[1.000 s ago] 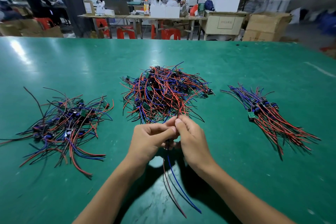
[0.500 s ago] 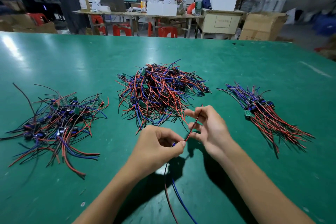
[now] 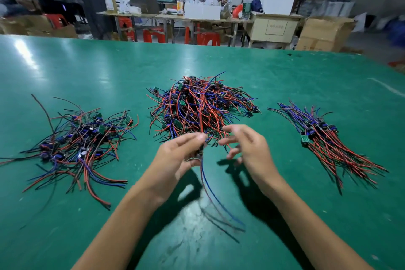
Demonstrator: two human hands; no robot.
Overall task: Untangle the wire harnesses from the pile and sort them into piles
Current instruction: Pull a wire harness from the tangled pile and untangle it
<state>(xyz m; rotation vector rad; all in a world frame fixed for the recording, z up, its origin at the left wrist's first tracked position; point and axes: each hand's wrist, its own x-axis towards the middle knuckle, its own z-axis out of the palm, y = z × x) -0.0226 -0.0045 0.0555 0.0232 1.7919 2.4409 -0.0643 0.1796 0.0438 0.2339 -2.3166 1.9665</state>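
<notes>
The left hand (image 3: 175, 158) pinches one wire harness (image 3: 202, 173) just in front of the tangled centre pile (image 3: 201, 105), its red lead rising and its blue and dark leads trailing down toward the near table edge. The right hand (image 3: 249, 149) hangs beside it with fingers spread and loose, holding nothing. A sorted pile (image 3: 74, 142) lies well to the left and another (image 3: 328, 140) well to the right. Bare green table (image 3: 131, 68) runs between the piles and back to the far edge.
</notes>
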